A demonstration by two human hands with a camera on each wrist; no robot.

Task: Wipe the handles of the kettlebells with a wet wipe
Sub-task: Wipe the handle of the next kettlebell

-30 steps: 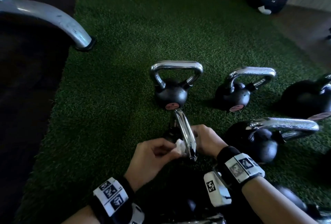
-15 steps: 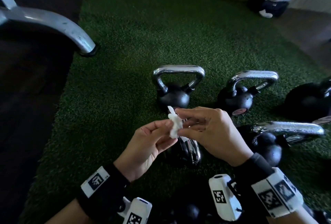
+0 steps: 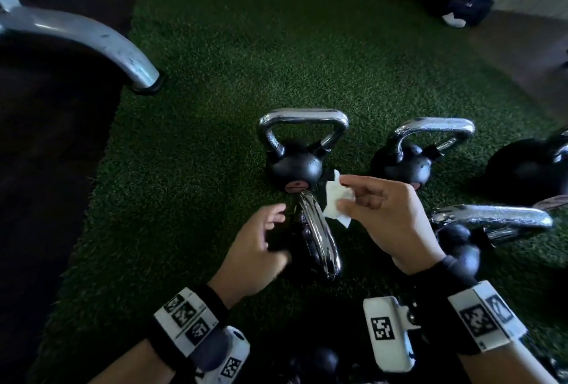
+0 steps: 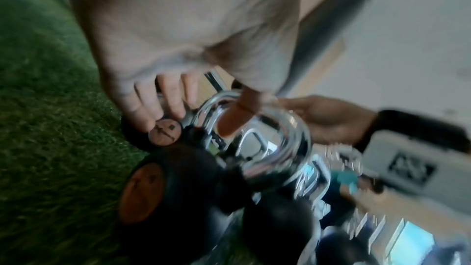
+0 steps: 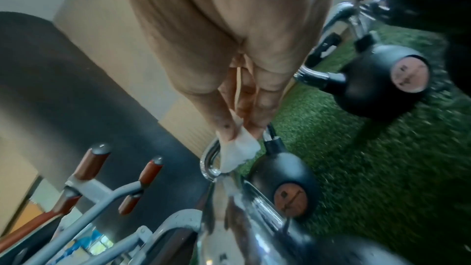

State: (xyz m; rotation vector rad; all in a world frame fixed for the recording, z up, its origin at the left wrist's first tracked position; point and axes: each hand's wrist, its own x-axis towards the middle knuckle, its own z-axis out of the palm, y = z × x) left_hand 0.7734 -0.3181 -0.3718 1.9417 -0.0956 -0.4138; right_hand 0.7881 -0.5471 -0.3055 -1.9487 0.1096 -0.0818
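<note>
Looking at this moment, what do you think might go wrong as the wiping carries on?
The right hand only pinches the wet wipe by an edge, so it might slip onto the turf. The wipe is crumpled small, so it may miss parts of the chrome handle. The kettlebells stand close together, so fingers could knock neighbouring handles.

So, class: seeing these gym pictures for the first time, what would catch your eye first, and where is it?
The white wet wipe pinched in the right hand at the centre stands out against the dark green turf. Just below it lies the nearest kettlebell's chrome handle, with the left hand beside it. More chrome-handled kettlebells stand behind.
</note>
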